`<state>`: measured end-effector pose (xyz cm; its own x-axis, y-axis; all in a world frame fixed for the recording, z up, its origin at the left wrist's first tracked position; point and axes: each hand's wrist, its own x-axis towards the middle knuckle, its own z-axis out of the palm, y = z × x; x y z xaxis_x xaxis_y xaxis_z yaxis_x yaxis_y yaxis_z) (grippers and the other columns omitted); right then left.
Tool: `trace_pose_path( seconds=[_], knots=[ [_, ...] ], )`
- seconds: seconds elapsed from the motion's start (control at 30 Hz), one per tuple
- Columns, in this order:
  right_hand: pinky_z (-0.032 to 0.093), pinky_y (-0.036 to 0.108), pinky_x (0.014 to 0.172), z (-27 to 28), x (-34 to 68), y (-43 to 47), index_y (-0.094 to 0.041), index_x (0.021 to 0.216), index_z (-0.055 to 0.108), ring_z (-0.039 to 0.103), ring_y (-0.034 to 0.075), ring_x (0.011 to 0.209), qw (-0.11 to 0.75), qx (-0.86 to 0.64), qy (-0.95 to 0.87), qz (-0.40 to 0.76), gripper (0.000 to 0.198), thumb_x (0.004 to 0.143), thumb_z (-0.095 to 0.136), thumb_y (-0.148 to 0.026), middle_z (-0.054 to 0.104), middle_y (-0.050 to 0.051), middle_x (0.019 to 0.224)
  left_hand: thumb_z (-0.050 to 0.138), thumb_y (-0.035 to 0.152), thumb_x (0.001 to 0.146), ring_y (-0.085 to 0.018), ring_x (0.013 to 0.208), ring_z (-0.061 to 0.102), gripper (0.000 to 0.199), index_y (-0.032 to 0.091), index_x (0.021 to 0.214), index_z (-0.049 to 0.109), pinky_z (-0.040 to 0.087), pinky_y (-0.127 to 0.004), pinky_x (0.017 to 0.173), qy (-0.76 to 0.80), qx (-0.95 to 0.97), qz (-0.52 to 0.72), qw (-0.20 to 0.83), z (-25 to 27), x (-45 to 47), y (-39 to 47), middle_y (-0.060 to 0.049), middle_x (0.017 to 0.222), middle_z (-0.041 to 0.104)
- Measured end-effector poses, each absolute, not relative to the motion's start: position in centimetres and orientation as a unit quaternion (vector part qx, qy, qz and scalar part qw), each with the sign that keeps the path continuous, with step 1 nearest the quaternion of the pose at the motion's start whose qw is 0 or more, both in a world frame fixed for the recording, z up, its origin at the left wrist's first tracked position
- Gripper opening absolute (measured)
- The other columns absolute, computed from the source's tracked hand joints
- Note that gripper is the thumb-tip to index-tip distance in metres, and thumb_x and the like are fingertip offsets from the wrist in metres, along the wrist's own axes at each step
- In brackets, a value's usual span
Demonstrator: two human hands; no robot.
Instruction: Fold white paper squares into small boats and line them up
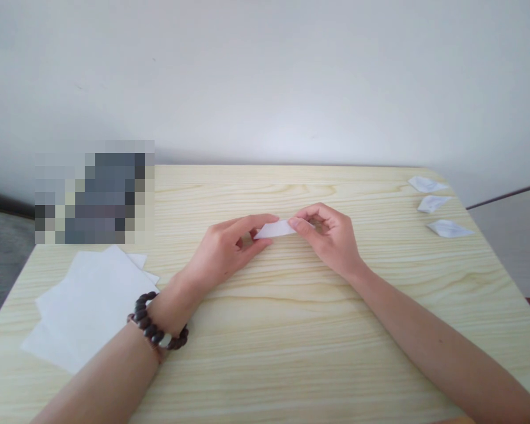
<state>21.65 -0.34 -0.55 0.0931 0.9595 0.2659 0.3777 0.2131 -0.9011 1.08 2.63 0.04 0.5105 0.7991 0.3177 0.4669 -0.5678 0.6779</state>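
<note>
A narrow folded piece of white paper point(277, 228) is held between my two hands above the middle of the table. My left hand point(229, 244) pinches its left end, thumb below and fingers above. At the other end my right hand point(329, 235) grips it, the thumb lying on the near face and the fingers curled behind. The paper's right tip is partly hidden by that hand. A dark beaded bracelet point(146, 325) circles my left wrist.
Several loose white paper sheets point(86, 306) overlap at the left, partly under my left forearm. Three folded paper pieces, a far one point(426, 184), a middle one point(433, 204) and a near one point(449, 228), line the right side of the wooden table point(265, 365). A pixelated dark object point(103, 200) stands back left.
</note>
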Motion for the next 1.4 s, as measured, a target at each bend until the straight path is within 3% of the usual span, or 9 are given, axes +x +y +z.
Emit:
trace_pose_path(
  seconds=[0.13, 0.3, 0.57, 0.9, 1.13, 1.4],
  knots=[
    [0.051, 0.027, 0.069, -0.56, 21.65, -0.36, -0.021, 0.083, 0.063, 0.063, 0.013, 0.072, 0.473, -0.529, -0.639, 0.296, 0.012, 0.081, 0.069, -0.031, 0.069, 0.0, 0.08, 0.062, 0.021, 0.085, -0.005, 0.053, 0.05, 0.024, 0.022, 0.108, 0.068, 0.044, -0.016, 0.053, 0.364, 0.842, 0.314, 0.247, 0.14, 1.14, 2.7, 0.001, 0.086, 0.07],
    [0.05, 0.03, 0.08, -0.5, 21.72, -0.36, -0.023, 0.101, 0.059, 0.063, 0.017, 0.091, 0.452, -0.492, -0.699, 0.256, 0.029, 0.076, 0.073, -0.028, 0.068, 0.003, 0.099, 0.061, 0.025, 0.086, -0.006, 0.052, 0.048, 0.025, 0.02, 0.11, 0.066, 0.043, -0.017, 0.053, 0.386, 0.834, 0.32, 0.229, 0.42, 1.21, 2.7, 0.002, 0.08, 0.066],
    [0.048, 0.027, 0.071, -0.45, 21.66, -0.5, -0.02, 0.093, 0.062, 0.062, 0.015, 0.079, 0.438, -0.504, -0.691, 0.277, 0.015, 0.08, 0.067, -0.026, 0.068, 0.001, 0.089, 0.056, 0.028, 0.09, -0.007, 0.056, 0.049, 0.023, 0.016, 0.108, 0.065, 0.042, -0.02, 0.055, 0.375, 0.839, 0.308, 0.245, 0.87, 1.22, 2.76, -0.003, 0.093, 0.07],
    [0.049, 0.027, 0.076, -0.33, 21.79, -0.52, -0.021, 0.095, 0.063, 0.063, 0.015, 0.082, 0.422, -0.504, -0.704, 0.269, 0.019, 0.081, 0.055, -0.01, 0.069, 0.002, 0.091, 0.055, 0.024, 0.091, -0.01, 0.067, 0.056, 0.018, 0.017, 0.101, 0.068, 0.042, -0.02, 0.057, 0.364, 0.843, 0.321, 0.233, 0.56, 1.25, 2.89, -0.002, 0.087, 0.07],
    [0.05, 0.031, 0.086, -0.29, 21.58, -0.59, -0.022, 0.09, 0.058, 0.064, 0.017, 0.099, 0.448, -0.472, -0.719, 0.244, 0.017, 0.081, 0.055, -0.008, 0.07, 0.005, 0.104, 0.053, 0.023, 0.091, -0.012, 0.069, 0.059, 0.018, 0.017, 0.095, 0.069, 0.046, -0.022, 0.065, 0.385, 0.841, 0.305, 0.227, 0.51, 1.3, 2.84, -0.002, 0.079, 0.068],
    [0.051, 0.03, 0.08, -0.37, 21.45, -0.56, -0.021, 0.086, 0.062, 0.065, 0.016, 0.086, 0.42, -0.457, -0.757, 0.204, 0.017, 0.079, 0.056, -0.007, 0.07, 0.004, 0.09, 0.053, 0.022, 0.089, -0.011, 0.067, 0.058, 0.017, 0.017, 0.097, 0.068, 0.046, -0.022, 0.065, 0.388, 0.837, 0.307, 0.234, 0.21, 1.12, 2.86, -0.001, 0.08, 0.067]
  ],
)
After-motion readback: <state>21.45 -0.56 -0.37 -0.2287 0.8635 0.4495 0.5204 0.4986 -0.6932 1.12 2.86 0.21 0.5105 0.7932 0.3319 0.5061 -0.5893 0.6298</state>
